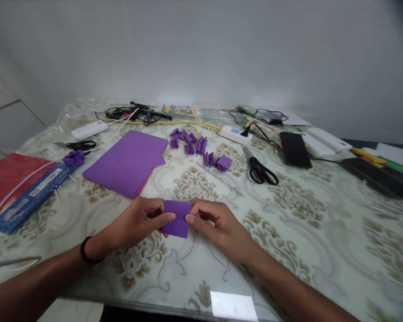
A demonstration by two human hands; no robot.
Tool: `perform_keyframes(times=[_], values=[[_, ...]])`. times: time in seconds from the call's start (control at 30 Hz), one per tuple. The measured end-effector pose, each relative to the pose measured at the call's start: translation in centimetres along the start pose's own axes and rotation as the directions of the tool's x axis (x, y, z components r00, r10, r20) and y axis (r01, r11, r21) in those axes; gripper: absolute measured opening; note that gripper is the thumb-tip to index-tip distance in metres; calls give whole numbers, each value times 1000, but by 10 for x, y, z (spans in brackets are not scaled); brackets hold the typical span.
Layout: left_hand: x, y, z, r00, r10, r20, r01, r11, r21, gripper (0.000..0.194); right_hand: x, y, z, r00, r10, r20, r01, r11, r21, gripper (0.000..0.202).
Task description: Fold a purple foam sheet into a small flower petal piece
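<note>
Several purple sheets (pixel 127 156) lie beyond the left hand (pixel 139 223), whose thumb and fingers pinch one side of a small paper square (pixel 179 226). Folded pieces (pixel 199 145) lie beyond the square; the right hand (pixel 218 228) pinches its other side. Rightward, beyond those fingers, rest scissors (pixel 254 164). Folding seems in hand; another crease would call for matched edges.
</note>
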State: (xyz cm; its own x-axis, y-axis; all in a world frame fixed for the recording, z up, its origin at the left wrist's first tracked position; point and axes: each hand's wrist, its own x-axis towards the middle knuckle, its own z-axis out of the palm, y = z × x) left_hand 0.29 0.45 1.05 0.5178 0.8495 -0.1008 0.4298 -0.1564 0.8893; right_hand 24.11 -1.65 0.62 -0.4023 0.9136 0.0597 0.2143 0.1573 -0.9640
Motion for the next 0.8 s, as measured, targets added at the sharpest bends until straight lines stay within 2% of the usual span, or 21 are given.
perform_keyframes(times=[0.1,0.23,0.27,0.4,0.47,0.53,0.63,0.7,0.8], values=[[1,0,2,1000,-11,26,12,1000,-28,43,0,2,2,1000,29,9,-29,1000,-8,30],[2,-1,5,995,-27,91,37,994,-106,30,-1,2,7,998,58,-4,-58,998,17,10],[1,-2,6,995,-29,91,37,996,-87,29,-1,2,7,998,54,-19,-54,998,17,12],[1,-5,7,999,42,-11,-41,994,100,41,-2,0,7,995,40,-87,-40,999,-1,12],[1,-6,6,995,92,-43,-87,991,107,33,-2,1,6,993,10,-114,-11,1000,-6,15],[0,-5,4,995,88,-41,-87,996,9,22,-3,3,5,990,-26,-136,27,1000,1,15],[-3,-5,-2,997,81,-16,-82,976,-200,30,-4,6,4,975,-83,-205,84,996,-5,14],[-6,-6,-5,992,125,-3,-120,944,-307,33,-5,7,3,959,-126,-255,123,992,-30,13],[-6,-10,-6,988,145,-56,-155,893,-422,29,-5,6,3,949,-166,-267,157,986,-56,13]])
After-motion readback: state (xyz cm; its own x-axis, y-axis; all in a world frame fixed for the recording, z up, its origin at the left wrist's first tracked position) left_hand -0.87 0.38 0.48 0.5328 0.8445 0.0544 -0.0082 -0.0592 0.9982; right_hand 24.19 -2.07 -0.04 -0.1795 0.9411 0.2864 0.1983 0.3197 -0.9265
